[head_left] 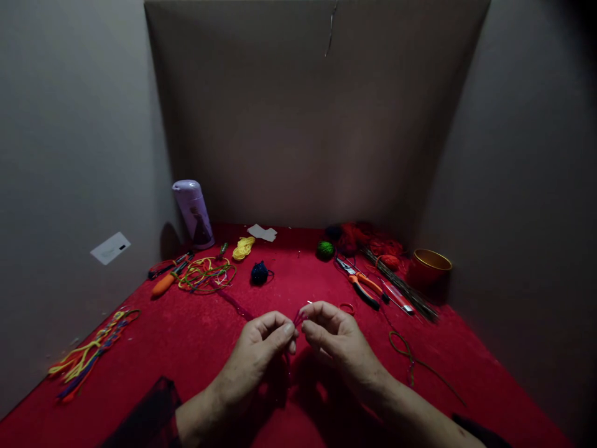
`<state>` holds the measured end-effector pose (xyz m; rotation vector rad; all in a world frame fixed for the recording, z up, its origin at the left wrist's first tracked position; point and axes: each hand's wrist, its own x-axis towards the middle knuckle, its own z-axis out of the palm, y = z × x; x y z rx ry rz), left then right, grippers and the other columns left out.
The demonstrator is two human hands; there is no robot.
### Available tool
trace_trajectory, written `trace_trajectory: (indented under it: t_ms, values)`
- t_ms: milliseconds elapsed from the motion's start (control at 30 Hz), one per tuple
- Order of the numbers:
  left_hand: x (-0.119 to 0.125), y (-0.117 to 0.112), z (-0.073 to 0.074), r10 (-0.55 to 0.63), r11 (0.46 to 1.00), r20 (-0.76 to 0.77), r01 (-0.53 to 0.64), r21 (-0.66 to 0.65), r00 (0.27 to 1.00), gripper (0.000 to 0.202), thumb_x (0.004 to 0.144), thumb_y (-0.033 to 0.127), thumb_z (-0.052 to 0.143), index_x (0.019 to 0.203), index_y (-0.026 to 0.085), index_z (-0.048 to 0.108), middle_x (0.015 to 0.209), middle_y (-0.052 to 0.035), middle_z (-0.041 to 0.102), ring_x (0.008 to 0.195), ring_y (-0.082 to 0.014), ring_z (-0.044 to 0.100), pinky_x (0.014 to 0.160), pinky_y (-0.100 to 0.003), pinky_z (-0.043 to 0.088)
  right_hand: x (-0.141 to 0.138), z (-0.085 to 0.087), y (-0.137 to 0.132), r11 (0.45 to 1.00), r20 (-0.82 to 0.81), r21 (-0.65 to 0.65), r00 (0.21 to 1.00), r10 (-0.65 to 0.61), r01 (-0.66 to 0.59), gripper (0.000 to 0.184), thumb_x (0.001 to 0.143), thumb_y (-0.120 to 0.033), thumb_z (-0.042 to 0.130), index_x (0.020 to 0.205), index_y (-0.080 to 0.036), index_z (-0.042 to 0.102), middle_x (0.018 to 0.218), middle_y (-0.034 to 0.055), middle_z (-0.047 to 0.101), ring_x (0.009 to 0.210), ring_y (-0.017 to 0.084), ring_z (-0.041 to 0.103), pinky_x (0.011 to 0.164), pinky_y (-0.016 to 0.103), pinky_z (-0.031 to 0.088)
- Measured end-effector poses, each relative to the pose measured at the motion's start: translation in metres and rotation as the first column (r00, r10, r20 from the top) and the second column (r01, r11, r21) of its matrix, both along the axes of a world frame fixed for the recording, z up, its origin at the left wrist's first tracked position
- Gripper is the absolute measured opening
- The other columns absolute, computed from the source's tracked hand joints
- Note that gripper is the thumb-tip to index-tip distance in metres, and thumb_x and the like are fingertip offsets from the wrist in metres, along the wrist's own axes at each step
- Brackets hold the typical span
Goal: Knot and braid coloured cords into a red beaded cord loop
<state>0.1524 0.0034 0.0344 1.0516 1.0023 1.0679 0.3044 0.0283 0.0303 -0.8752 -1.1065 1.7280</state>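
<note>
My left hand (263, 348) pinches a thin purple-magenta cord (237, 308) between thumb and forefinger. One stretch of it runs back left toward a tangle of coloured cords (208, 274), and another hangs below the fingers. Just to the right, my right hand (342, 339) is closed in a pinch on the same cord, where a small loop shows between both sets of fingertips. A tiny pale tip (310, 302) sticks out by my right forefinger; its kind is too small to make out. Beyond the hands lies a dark blue yarn ball (259, 273).
Pliers (366, 286) and a red cutter (396, 295) lie right, beside a bundle of thin sticks (401, 283) and a red pot (429, 267). A purple bottle (194, 214) stands back left. Bundled cords (97, 351) lie front left. Grey walls enclose three sides.
</note>
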Motion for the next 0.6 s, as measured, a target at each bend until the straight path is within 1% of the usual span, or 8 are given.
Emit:
trace_trajectory:
  t_ms: [67, 167, 233, 300, 367, 433, 500, 600]
  values:
    - [-0.001, 0.001, -0.002, -0.041, 0.999, 0.021, 0.041, 0.000, 0.999, 0.028, 0.079, 0.039, 0.060, 0.068, 0.014, 0.055, 0.062, 0.0003, 0.052, 0.052, -0.0073, 0.043, 0.049, -0.018, 0.034, 0.000, -0.001, -0.001, 0.999, -0.003, -0.020, 0.999, 0.036, -0.036, 0.038, 0.062, -0.037, 0.078, 0.093, -0.018, 0.065, 0.070, -0.0015, 0.056, 0.051, 0.006, 0.042, 0.046, 0.018, 0.027]
    - [-0.002, 0.002, -0.005, -0.098, 0.995, 0.046, 0.098, -0.011, 0.994, 0.030, 0.079, 0.040, 0.060, 0.067, 0.014, 0.055, 0.061, 0.0000, 0.052, 0.053, -0.0074, 0.042, 0.050, -0.018, 0.032, -0.002, -0.006, -0.002, 0.996, -0.031, 0.004, 0.996, 0.086, -0.086, 0.030, 0.065, -0.035, 0.076, 0.088, -0.019, 0.070, 0.076, 0.0012, 0.057, 0.060, 0.010, 0.051, 0.051, 0.020, 0.032]
    - [-0.002, 0.003, -0.008, -0.110, 0.994, 0.036, 0.110, -0.004, 0.993, 0.032, 0.078, 0.041, 0.061, 0.064, 0.013, 0.054, 0.061, -0.0005, 0.051, 0.053, -0.0073, 0.041, 0.050, -0.018, 0.029, -0.003, -0.011, -0.003, 0.996, -0.053, 0.020, 0.995, 0.089, -0.088, 0.023, 0.066, -0.035, 0.075, 0.078, -0.017, 0.070, 0.076, 0.0009, 0.055, 0.058, 0.009, 0.050, 0.051, 0.021, 0.032]
    - [0.000, 0.003, -0.011, -0.117, 0.993, 0.021, 0.117, -0.006, 0.993, 0.034, 0.077, 0.042, 0.062, 0.062, 0.013, 0.052, 0.058, 0.0007, 0.048, 0.051, -0.0064, 0.037, 0.048, -0.019, 0.025, -0.005, -0.014, -0.003, 0.998, -0.068, 0.021, 0.996, 0.058, -0.057, 0.024, 0.064, -0.037, 0.076, 0.073, -0.016, 0.068, 0.073, 0.0002, 0.054, 0.052, 0.006, 0.044, 0.048, 0.020, 0.029]
    - [0.001, 0.002, -0.012, -0.139, 0.990, 0.033, 0.140, -0.024, 0.990, 0.034, 0.077, 0.043, 0.062, 0.063, 0.014, 0.050, 0.054, 0.0036, 0.042, 0.047, -0.0054, 0.030, 0.045, -0.019, 0.020, -0.005, -0.012, -0.001, 1.000, -0.069, 0.004, 0.998, 0.011, -0.010, 0.029, 0.063, -0.038, 0.077, 0.074, -0.014, 0.065, 0.067, -0.0010, 0.052, 0.048, 0.005, 0.037, 0.044, 0.019, 0.025]
    - [-0.001, 0.001, -0.010, -0.163, 0.985, 0.037, 0.165, -0.042, 0.986, 0.033, 0.076, 0.044, 0.063, 0.067, 0.015, 0.051, 0.051, 0.0058, 0.038, 0.045, -0.0048, 0.025, 0.044, -0.020, 0.016, 0.001, -0.003, 0.003, 1.000, -0.078, -0.020, 0.997, -0.018, 0.016, 0.032, 0.067, -0.041, 0.074, 0.077, -0.014, 0.060, 0.062, -0.0024, 0.051, 0.044, 0.003, 0.031, 0.040, 0.018, 0.019]
    - [-0.007, 0.002, -0.003, -0.194, 0.980, 0.016, 0.194, -0.053, 0.981, 0.031, 0.075, 0.044, 0.063, 0.071, 0.014, 0.055, 0.051, 0.0066, 0.035, 0.044, -0.0046, 0.023, 0.044, -0.020, 0.015, 0.015, 0.011, 0.012, 0.998, -0.113, -0.036, 0.992, -0.051, 0.047, 0.033, 0.071, -0.043, 0.071, 0.077, -0.016, 0.053, 0.062, -0.0032, 0.053, 0.041, 0.003, 0.026, 0.037, 0.017, 0.013]
    - [-0.027, 0.005, 0.014, -0.213, 0.977, -0.080, 0.211, -0.038, 0.974, 0.030, 0.076, 0.043, 0.062, 0.072, 0.013, 0.060, 0.051, 0.0061, 0.035, 0.044, -0.0047, 0.023, 0.044, -0.020, 0.015, 0.050, 0.038, 0.030, 0.980, -0.157, -0.021, 0.968, -0.198, 0.197, 0.037, 0.065, -0.037, 0.077, 0.076, -0.019, 0.047, 0.062, -0.0052, 0.052, 0.038, 0.002, 0.025, 0.034, 0.016, 0.008]
